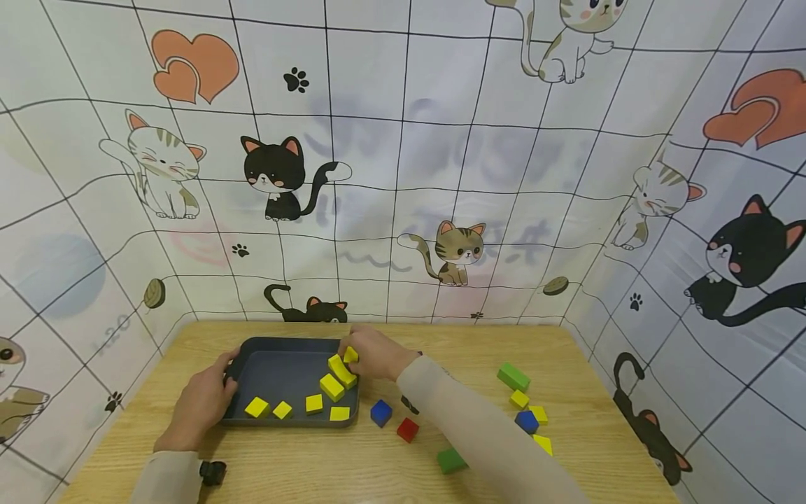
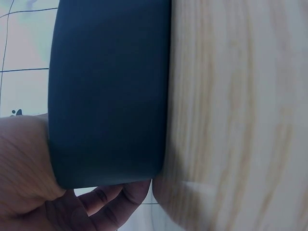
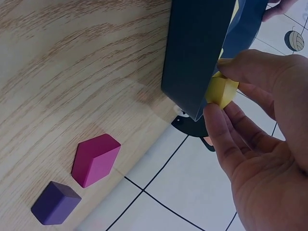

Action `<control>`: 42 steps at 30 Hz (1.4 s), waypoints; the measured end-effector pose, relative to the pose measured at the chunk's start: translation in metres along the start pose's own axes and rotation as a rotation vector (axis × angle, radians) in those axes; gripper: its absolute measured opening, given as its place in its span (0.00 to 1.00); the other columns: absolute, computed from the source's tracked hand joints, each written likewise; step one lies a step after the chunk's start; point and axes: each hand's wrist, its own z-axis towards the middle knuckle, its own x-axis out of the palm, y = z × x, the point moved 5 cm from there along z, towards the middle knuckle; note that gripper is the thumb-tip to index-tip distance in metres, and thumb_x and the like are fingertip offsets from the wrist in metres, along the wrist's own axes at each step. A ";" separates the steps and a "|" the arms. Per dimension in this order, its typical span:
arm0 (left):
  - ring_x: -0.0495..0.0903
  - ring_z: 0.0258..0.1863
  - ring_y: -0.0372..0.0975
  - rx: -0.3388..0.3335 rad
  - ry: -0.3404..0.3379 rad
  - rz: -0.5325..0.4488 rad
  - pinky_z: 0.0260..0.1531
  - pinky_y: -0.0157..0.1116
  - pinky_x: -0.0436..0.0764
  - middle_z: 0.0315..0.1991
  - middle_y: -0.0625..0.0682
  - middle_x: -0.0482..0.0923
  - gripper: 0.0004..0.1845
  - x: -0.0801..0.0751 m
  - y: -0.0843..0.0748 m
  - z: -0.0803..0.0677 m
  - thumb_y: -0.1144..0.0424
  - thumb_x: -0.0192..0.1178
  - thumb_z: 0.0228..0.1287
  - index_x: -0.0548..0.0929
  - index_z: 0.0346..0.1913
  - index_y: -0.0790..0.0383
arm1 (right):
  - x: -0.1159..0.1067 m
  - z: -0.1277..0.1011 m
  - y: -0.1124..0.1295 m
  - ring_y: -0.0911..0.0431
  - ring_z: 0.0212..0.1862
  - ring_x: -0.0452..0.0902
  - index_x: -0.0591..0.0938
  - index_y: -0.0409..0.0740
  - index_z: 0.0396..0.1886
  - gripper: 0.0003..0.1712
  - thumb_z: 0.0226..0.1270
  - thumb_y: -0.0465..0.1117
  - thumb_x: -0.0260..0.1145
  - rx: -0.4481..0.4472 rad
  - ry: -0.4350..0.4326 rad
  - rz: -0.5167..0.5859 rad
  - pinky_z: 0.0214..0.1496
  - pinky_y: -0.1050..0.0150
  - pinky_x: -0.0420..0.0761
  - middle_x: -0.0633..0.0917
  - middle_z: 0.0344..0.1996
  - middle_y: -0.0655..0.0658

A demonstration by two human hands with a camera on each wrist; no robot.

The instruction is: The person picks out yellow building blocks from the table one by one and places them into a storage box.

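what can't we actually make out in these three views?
- Head view: the yellow block is mostly covered by the right hand; the grip is unclear there.
- Head view: the left hand is at the tray edge, its fingers past the rim unseen.
- Left wrist view: the tray wall fills the frame and hides the inside; the table is blurred.
- Right wrist view: the tray side blocks its contents.

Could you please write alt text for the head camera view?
A right hand pinches a yellow block over a dark tray holding more yellow blocks, while the left hand grips the tray's left edge. Other coloured blocks lie scattered on the wooden table.
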 end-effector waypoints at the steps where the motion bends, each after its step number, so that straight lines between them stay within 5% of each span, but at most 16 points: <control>1: 0.74 0.29 0.45 0.002 -0.001 0.000 0.31 0.42 0.72 0.69 0.80 0.83 0.35 0.000 0.000 0.000 0.72 0.57 0.80 0.68 0.87 0.70 | 0.000 0.000 0.000 0.59 0.53 0.78 0.95 0.50 0.63 0.17 0.79 0.40 0.81 -0.002 0.000 -0.004 0.59 0.70 0.86 0.89 0.58 0.47; 22: 0.72 0.26 0.44 0.005 -0.001 -0.001 0.29 0.42 0.70 0.68 0.80 0.84 0.35 -0.001 -0.003 -0.001 0.71 0.57 0.80 0.68 0.87 0.70 | -0.004 -0.014 -0.003 0.62 0.53 0.79 0.94 0.51 0.68 0.21 0.79 0.43 0.81 0.007 -0.027 -0.028 0.59 0.71 0.85 0.89 0.60 0.49; 32: 0.69 0.24 0.44 -0.004 -0.004 0.001 0.28 0.42 0.69 0.68 0.80 0.83 0.35 0.000 -0.001 -0.003 0.71 0.56 0.82 0.67 0.88 0.69 | -0.013 -0.047 -0.011 0.58 0.56 0.83 0.91 0.51 0.72 0.24 0.81 0.46 0.79 0.068 -0.026 0.039 0.63 0.63 0.89 0.88 0.65 0.45; 39: 0.70 0.25 0.45 -0.012 0.000 0.007 0.28 0.42 0.68 0.67 0.80 0.83 0.35 -0.001 -0.002 -0.002 0.71 0.55 0.81 0.67 0.88 0.70 | -0.016 -0.076 -0.031 0.58 0.49 0.78 0.91 0.51 0.72 0.25 0.79 0.47 0.79 0.091 -0.053 0.075 0.53 0.63 0.85 0.89 0.63 0.44; 42: 0.70 0.26 0.45 -0.011 0.002 0.008 0.28 0.43 0.69 0.67 0.81 0.83 0.35 -0.001 -0.003 -0.001 0.71 0.55 0.81 0.67 0.88 0.70 | -0.017 -0.092 -0.040 0.57 0.54 0.81 0.92 0.51 0.71 0.25 0.79 0.47 0.80 0.111 -0.061 0.085 0.60 0.60 0.88 0.89 0.63 0.45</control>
